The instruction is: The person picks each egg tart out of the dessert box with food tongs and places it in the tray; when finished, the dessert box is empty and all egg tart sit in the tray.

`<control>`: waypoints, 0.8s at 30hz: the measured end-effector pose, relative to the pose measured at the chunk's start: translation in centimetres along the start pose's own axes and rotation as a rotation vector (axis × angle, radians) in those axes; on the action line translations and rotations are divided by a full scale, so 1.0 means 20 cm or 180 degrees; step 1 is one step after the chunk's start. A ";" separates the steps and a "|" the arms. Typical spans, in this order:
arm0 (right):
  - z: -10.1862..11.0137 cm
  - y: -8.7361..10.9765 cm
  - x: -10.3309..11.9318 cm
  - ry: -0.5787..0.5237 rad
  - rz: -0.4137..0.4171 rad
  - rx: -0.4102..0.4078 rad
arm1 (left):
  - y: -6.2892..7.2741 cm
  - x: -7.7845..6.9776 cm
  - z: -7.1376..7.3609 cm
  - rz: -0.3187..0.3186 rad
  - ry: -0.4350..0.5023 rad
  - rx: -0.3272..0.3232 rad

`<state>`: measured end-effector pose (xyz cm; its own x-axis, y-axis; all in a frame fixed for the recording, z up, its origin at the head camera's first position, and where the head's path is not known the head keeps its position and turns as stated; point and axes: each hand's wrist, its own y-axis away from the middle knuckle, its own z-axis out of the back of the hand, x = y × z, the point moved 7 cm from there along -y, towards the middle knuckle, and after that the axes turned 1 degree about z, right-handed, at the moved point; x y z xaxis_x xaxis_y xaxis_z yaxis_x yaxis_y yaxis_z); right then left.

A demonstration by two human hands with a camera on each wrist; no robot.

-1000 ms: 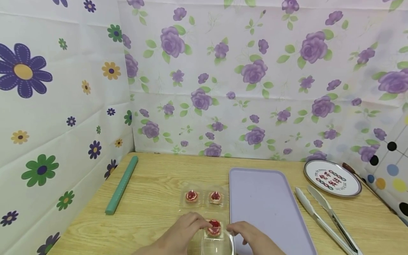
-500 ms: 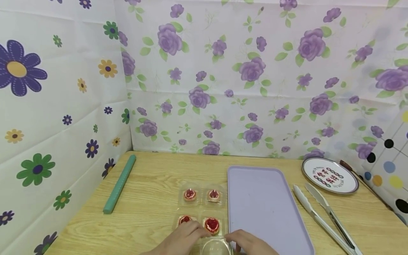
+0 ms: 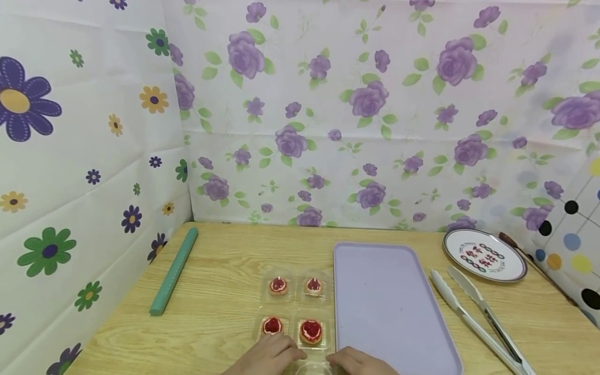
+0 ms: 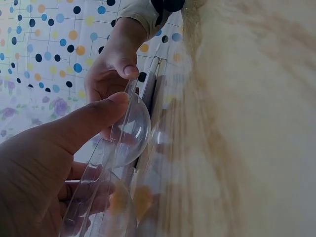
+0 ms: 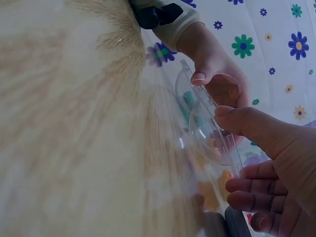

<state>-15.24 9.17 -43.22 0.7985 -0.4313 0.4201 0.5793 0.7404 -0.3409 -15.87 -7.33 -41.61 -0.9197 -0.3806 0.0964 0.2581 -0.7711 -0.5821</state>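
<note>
Several small tarts with red topping, among them a near-right tart (image 3: 311, 332) and a near-left tart (image 3: 273, 325), sit in the compartments of a clear plastic container (image 3: 294, 302). At its near end is a clear plastic lid (image 3: 313, 369) with round domes, partly cut off by the head view's lower edge. My left hand (image 3: 271, 355) pinches one side of the lid, thumb on top and fingers beneath. My right hand (image 3: 360, 361) pinches the opposite side. Both wrist views show the domed lid (image 4: 133, 131) between the two hands, above the wooden tabletop.
A lilac tray (image 3: 389, 302) lies right beside the container. Metal tongs (image 3: 480, 323) and a white patterned plate (image 3: 485, 256) are farther right, with a long brown-handled utensil (image 3: 508, 239) by the wall. A green rod (image 3: 174, 271) lies at left. Patterned cloth walls (image 3: 300, 130) enclose the table.
Both hands have drawn down toward the near edge with the lid. The near-left tart, earlier hidden behind the left hand, now shows. The view has shifted slightly.
</note>
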 end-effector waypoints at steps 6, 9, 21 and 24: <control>0.01 0.00 0.01 0.0182 -0.0016 -0.0098 | 0.00 -0.01 0.02 0.0009 -0.0096 -0.0043; 0.01 0.01 0.01 0.0292 -0.0092 -0.0067 | -0.01 -0.01 0.02 0.0106 -0.0122 0.0046; 0.09 -0.01 0.01 0.0586 0.0003 0.0046 | -0.03 0.02 0.12 0.0238 -0.0323 0.0074; 0.12 -0.02 0.00 0.0678 -0.0078 0.0189 | -0.05 0.04 0.17 0.0157 -0.0304 -0.0001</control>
<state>-15.95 10.01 -41.13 0.8046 -0.5438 0.2384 0.5931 0.7549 -0.2799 -15.78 -8.60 -38.32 -0.8735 -0.4650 0.1442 0.3022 -0.7500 -0.5883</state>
